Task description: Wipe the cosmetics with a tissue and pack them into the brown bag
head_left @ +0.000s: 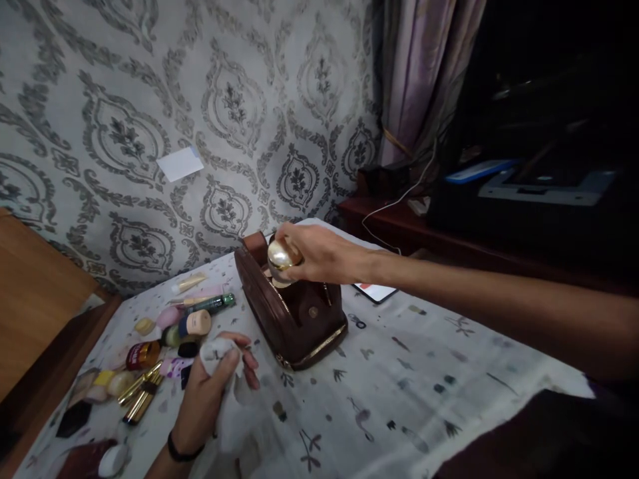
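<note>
My right hand [312, 253] grips a round container with a shiny gold top [283, 255] at the mouth of a brown bag [269, 319]. The bag stands unzipped, with gold zips along its edges and its inside partly in view. Part of the container is hidden by my fingers and the bag's rim. My left hand [214, 379], with a dark band at the wrist, holds a crumpled white tissue [217, 352] to the left of the bag. Its fingers curl round the tissue.
Several cosmetics lie left of the bag, among them a green tube [217, 304], gold lipsticks [142, 392] and a white-capped bottle [94, 460]. A phone [377, 293] lies behind my right forearm. The patterned cloth [379, 392] covers the table; a papered wall [234, 133] rises behind.
</note>
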`<state>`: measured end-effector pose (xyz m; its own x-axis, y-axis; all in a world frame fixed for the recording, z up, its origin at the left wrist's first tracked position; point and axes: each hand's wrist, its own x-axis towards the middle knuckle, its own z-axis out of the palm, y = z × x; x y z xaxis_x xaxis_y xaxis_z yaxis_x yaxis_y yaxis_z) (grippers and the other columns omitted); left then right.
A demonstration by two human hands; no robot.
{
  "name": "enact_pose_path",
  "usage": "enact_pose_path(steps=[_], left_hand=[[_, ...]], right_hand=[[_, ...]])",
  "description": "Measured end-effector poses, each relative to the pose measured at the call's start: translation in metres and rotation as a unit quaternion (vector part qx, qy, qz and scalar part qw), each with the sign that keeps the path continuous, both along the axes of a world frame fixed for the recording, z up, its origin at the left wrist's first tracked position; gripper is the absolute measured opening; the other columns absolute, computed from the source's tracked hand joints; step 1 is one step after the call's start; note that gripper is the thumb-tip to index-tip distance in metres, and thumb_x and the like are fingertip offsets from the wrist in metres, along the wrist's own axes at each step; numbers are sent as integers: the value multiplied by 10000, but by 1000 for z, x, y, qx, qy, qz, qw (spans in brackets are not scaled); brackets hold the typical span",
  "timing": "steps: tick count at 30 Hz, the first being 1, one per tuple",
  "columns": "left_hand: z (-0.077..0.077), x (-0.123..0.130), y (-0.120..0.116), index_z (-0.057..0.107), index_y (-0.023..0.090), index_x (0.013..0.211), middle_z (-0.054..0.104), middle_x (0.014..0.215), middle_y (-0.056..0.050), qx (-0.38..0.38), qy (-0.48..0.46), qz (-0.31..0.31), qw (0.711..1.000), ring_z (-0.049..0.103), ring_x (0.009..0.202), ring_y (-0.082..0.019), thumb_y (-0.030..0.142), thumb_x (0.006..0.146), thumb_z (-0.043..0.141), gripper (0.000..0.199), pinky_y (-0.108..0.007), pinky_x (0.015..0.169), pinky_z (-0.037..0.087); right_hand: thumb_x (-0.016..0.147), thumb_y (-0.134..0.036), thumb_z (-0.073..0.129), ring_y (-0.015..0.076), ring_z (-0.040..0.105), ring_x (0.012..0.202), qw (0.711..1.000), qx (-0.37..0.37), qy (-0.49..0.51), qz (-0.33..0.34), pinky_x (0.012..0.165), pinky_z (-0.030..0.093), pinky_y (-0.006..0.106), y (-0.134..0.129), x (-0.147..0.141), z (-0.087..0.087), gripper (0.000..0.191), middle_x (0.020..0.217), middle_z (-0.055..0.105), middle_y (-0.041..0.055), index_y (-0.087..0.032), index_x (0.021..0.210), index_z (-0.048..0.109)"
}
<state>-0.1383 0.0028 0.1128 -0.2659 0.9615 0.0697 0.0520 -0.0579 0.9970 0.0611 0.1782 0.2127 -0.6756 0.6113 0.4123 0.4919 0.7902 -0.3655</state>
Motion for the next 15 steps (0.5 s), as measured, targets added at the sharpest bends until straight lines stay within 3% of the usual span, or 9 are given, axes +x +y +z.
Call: enact_pose_path(steps=[5, 8, 12, 15], left_hand=[[-38, -11, -12, 616, 157, 897, 658, 659, -8, -39, -14, -23, 999, 609, 528, -151, 542, 803, 696, 404, -265, 532, 481], [-54, -15, -16, 600, 166, 903, 662, 684, -5, -56, -14, -22, 998, 596, 540, -136, 537, 842, 659, 381, -258, 548, 479], [-63, -15, -19, 581, 172, 903, 670, 676, -14, -65, -3, -42, 997, 612, 571, -151, 555, 856, 634, 390, -265, 562, 486], [-61, -15, -20, 574, 172, 894, 658, 636, -11, -62, -3, -50, 997, 607, 558, -152, 575, 846, 636, 410, -259, 542, 479]], right_hand=[[721, -222, 744, 255, 659, 947, 973, -2, -230, 17, 704, 456, 276, -4, -18, -6, 412, 1100, 668, 135, -116, 1089, 595], [720, -169, 720, 292, 668, 1039, 945, -27, -327, 19, 760, 489, 288, -4, -30, -6, 443, 1143, 681, 175, -68, 1141, 627], [681, -126, 716, 312, 701, 993, 907, -82, -414, 8, 781, 520, 315, -1, -44, -4, 416, 1062, 728, 196, -37, 1087, 701], [631, -85, 715, 322, 701, 1004, 913, -84, -398, 19, 813, 530, 332, 6, -50, -8, 406, 1043, 739, 191, -44, 1034, 726]])
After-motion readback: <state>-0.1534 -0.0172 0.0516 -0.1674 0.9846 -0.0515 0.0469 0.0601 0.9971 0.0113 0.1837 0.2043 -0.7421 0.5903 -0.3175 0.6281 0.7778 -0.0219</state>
